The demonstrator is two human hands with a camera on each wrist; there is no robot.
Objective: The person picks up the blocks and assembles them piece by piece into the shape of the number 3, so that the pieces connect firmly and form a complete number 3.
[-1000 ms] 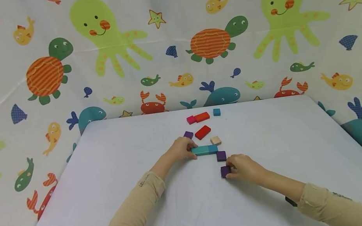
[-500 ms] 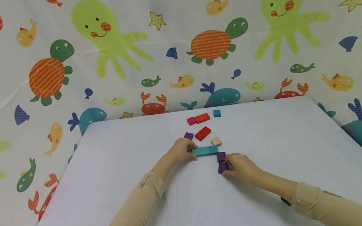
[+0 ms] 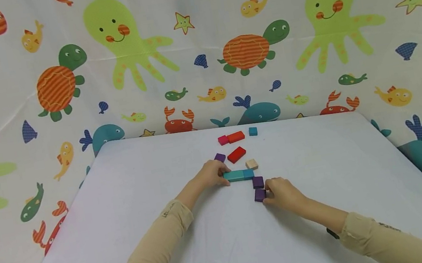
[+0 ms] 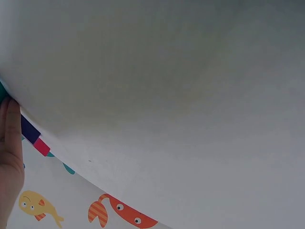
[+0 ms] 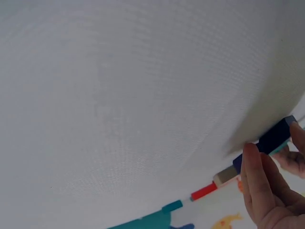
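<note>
My left hand pinches the left end of a long teal block, whose right end touches a blue block. Below the blue one, an upper purple block and a lower purple block sit one in front of the other. My right hand is at the lower block's right side, thumb and fingers apart beside it. In the right wrist view that hand has its fingertips near dark blocks. The left wrist view shows only part of my left hand.
Behind the teal block lie another purple block, a red block and a plain wooden block. Farther back are a pink block, an orange-red block and a small teal block. A patterned cloth hangs behind the table.
My right hand moved the lower purple block back against the upper one, and its fingers have since eased slightly to the right. My left hand has stayed at the teal block.
</note>
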